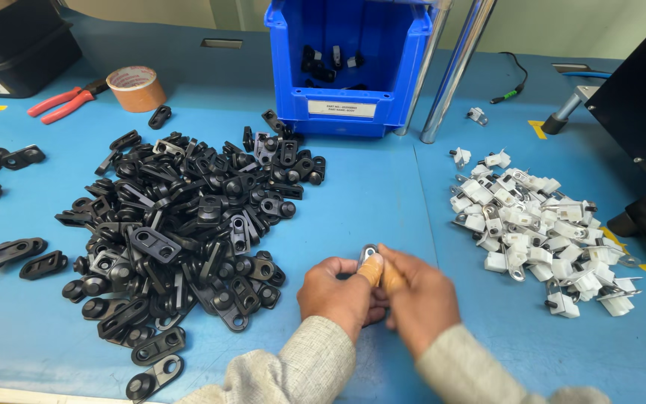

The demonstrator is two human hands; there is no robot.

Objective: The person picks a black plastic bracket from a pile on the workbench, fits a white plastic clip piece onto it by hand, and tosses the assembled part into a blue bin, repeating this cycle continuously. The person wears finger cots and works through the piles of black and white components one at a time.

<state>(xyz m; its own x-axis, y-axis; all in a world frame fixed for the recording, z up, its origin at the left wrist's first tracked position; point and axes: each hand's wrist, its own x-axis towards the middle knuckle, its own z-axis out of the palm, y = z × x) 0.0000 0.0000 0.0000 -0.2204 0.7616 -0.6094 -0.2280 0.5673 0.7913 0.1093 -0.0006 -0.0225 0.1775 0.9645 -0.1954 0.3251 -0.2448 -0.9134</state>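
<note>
**Metal clip pinched between two hands over the blue bench**

Blue bench top (383, 194) is lying under everything here, and both hands are meeting low in the middle of it. The left hand (338, 293) and the right hand (416, 298) are pressing together, fingertips closing on a small metal clip (368, 255) that is sticking up just above the thumbs. Both grips are pinching that one piece; how much of it is hidden inside the fingers cannot be told.

A broad heap of black plastic brackets (188, 224) is spreading just to the left of the hands, with a few strays lying apart near the left edge. A smaller pile of white clips with metal tabs (536, 228) is sitting to the right, well apart from the black heap. A blue storage bin (349, 63) is standing at the far side, holding a few dark parts. Red-handled pliers (61, 101) and a roll of brown tape (136, 87) are resting side by side at the far left.
</note>
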